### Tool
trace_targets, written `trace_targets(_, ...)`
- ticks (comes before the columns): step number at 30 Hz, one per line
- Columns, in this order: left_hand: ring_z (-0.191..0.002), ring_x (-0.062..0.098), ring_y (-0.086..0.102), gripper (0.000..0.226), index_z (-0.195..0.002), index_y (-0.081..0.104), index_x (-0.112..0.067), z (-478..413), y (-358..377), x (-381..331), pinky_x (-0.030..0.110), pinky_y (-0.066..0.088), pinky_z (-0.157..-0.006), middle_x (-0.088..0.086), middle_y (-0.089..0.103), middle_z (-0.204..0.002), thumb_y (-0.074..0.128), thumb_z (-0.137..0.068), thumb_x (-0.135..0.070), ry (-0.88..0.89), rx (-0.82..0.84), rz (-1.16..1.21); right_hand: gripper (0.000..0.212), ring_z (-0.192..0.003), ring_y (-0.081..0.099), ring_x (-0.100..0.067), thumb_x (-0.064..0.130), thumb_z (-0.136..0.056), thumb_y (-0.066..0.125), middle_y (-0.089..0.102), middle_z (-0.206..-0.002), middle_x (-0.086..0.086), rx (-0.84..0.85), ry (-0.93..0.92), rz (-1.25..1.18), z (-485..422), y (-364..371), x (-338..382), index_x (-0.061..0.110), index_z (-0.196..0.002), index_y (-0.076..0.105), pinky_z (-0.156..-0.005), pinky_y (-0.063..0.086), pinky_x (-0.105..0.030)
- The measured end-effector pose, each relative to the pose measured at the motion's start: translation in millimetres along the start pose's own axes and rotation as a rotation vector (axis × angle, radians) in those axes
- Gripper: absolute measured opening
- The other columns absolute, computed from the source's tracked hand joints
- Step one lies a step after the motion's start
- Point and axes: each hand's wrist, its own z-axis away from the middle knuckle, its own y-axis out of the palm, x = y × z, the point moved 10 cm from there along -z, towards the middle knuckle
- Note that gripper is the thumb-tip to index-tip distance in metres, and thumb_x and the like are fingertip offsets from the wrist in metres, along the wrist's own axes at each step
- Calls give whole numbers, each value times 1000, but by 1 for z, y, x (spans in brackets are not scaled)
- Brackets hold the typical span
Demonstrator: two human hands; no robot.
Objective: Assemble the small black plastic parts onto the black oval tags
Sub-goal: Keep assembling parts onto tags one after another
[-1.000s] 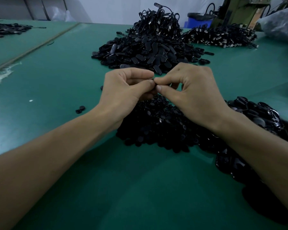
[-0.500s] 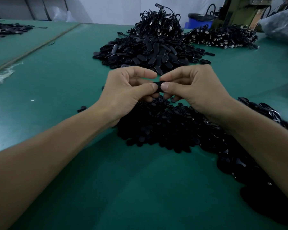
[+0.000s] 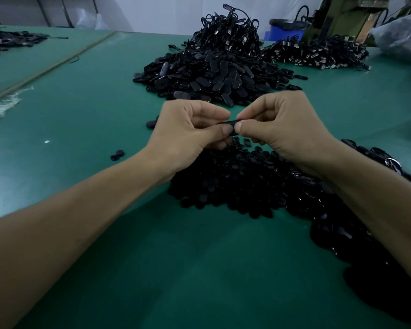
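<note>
Green surface (image 3: pixel 81 103) carries a heap of small black parts (image 3: pixel 235 184) just under both hands. The left hand (image 3: pixel 188 131) and right hand (image 3: pixel 285 124) each have a pinching grip on one black tag (image 3: pixel 231 125) above that heap. A bigger tag pile (image 3: pixel 211 77) lies toward the far edge, and two stray parts (image 3: pixel 118 155) lie to the left.

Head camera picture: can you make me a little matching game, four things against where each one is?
Things: 1 blue bin; 2 oval tag heap; 3 two loose round parts; 4 single black piece.
Places: A pinched between left hand and right hand; B far back, right of centre; C beyond the hands; D on green table, beside left forearm.
Pairs: 1-B, 2-C, 3-D, 4-A.
</note>
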Motion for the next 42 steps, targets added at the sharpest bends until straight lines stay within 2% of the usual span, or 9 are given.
trace_targets(14, -64, 19, 74, 15, -82, 72, -10, -3, -13, -3, 23, 59, -61, 8, 76, -69, 80, -80, 3, 18, -60, -130, 9, -64, 70, -11, 6, -90, 69, 74, -72, -3, 68, -12, 49, -1, 3, -1, 14, -90, 73, -60, 54, -19)
trace_targets(19, -72, 18, 76, 21, -88, 74, -23, -12, -66, -5, 31, 62, -76, 1, 77, -76, 80, -82, -3, 64, -341, -226, 24, -67, 67, -16, 6, -95, 50, 68, -80, 1, -126, 119, 421, -3, -32, -22, 17, -103, 70, -45, 46, -13)
trace_targets(22, -76, 12, 75, 32, -91, 73, -32, -17, -96, -2, 31, 62, -83, -6, 75, -82, 81, -78, -4, 64, -461, -280, 24, -82, 65, -29, 10, -93, 49, 67, -89, -5, -47, 204, 708, -2, -31, -34, -2, -99, 69, -71, 58, -27)
trace_targets(24, -72, 12, 75, 32, -91, 73, -32, -20, -110, 3, 31, 62, -81, -6, 74, -82, 80, -77, -4, 51, -513, -303, 28, -101, 56, -38, 20, -92, 50, 64, -104, -13, 12, 264, 908, 2, -28, -39, 3, -101, 69, -87, 48, -39)
trace_targets(26, -67, 10, 74, 27, -96, 74, -27, -21, -123, 10, 30, 62, -78, -7, 73, -81, 80, -80, -7, 38, -550, -352, 28, -107, 48, -40, 32, -94, 49, 55, -106, -16, 45, 337, 1052, 7, -29, -40, 10, -102, 65, -90, 37, -45)
trace_targets(31, -65, -15, 62, 25, -106, 77, -22, -21, -134, 19, 7, 53, -71, -20, 65, -77, 84, -82, -25, 13, -558, -560, 25, -77, 49, -30, 33, -96, 47, 51, -91, -10, 81, 419, 1084, 14, -34, -43, 13, -104, 60, -77, 39, -41)
trace_targets(35, -87, 2, 68, 23, -105, 77, -27, -19, -127, 21, 32, 57, -93, -22, 64, -80, 83, -83, -30, -36, -498, -656, 21, -71, 51, -29, 22, -97, 52, 57, -98, -13, 59, 339, 1039, 11, -29, -36, 11, -110, 64, -64, 42, -36)
trace_targets(38, -90, 7, 69, 23, -107, 77, -26, -20, -120, 23, 39, 57, -95, -23, 63, -80, 81, -85, -31, -61, -433, -707, 17, -67, 52, -27, 22, -97, 55, 59, -93, -13, 17, 287, 1001, 9, -30, -34, 10, -103, 66, -60, 41, -34)
trace_targets(42, -89, 11, 69, 16, -101, 77, -27, -20, -111, 21, 43, 57, -93, -23, 64, -79, 79, -86, -32, -70, -374, -754, 15, -82, 60, -34, 24, -100, 56, 63, -98, -13, 9, 228, 945, 7, -26, -34, 13, -100, 68, -68, 45, -38)
